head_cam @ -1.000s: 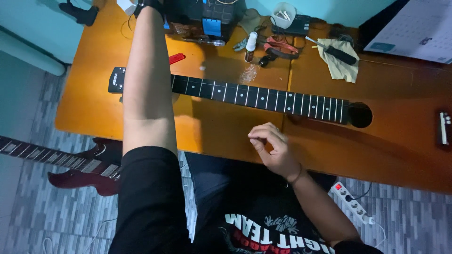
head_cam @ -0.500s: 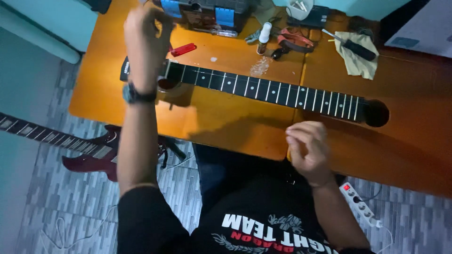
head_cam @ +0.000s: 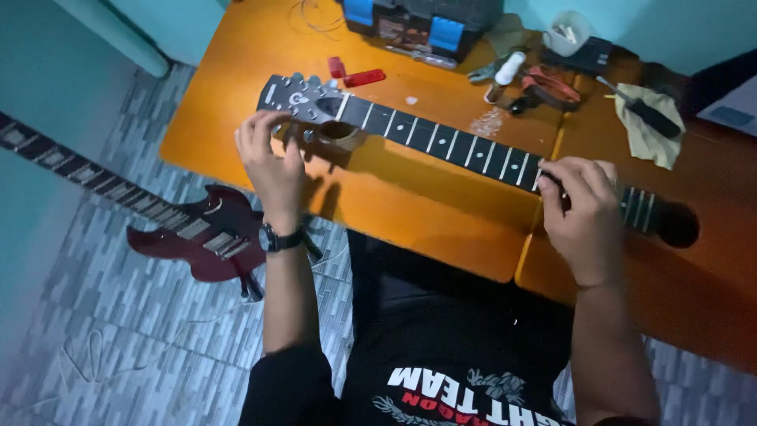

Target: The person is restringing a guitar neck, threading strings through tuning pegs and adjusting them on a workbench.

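Fingertips of the right hand (head_cam: 582,207) pinch down on the guitar neck (head_cam: 441,142) near its body end, fingers curled shut on the fretboard edge. Left hand (head_cam: 270,162) sits just below the headstock (head_cam: 303,99), fingers half-curled, loosely spread; cannot tell whether they grip a tuner or only touch it. A black wristwatch (head_cam: 277,237) is on the left wrist. The neck lies diagonally across an orange wooden table (head_cam: 229,71), headstock to the upper left. Floor is grey patterned tile (head_cam: 118,331), walls teal. Two guitars in view: the one on the table and a dark red electric guitar (head_cam: 197,233) lying on the floor left of the person. Behind the neck: one black-and-blue toolbox (head_cam: 422,20), two small red plastic pieces (head_cam: 355,75), one screwdriver (head_cam: 639,106) on a yellowish cloth (head_cam: 650,138), one white cup (head_cam: 569,31).
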